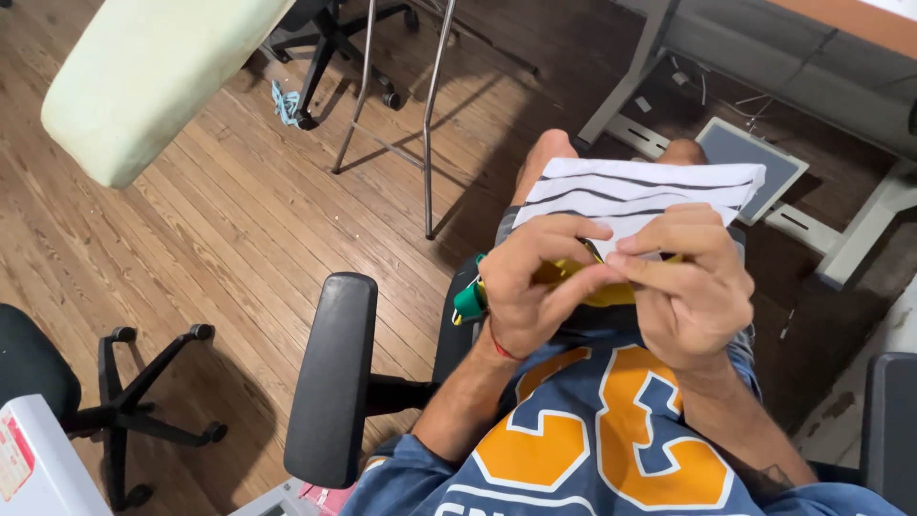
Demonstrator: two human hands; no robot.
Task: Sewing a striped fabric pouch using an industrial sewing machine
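Seated person's left hand (pixel 521 287) and right hand (pixel 690 287) | fingers pinching white black-striped folded cloth (pixel 640 196) over yellow object (pixel 573 277) | folding looks partly done

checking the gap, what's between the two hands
In the head view, a yellow item is pinched between the left hand and right hand.

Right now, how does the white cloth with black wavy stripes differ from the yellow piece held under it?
The white cloth with black wavy stripes is larger and spreads out past both hands; the yellow piece is mostly hidden behind the fingers. The striped cloth is patterned; the yellow piece looks plain. The right hand pinches the striped cloth's lower edge, while the left hand curls over the yellow piece. Both are held above the lap.
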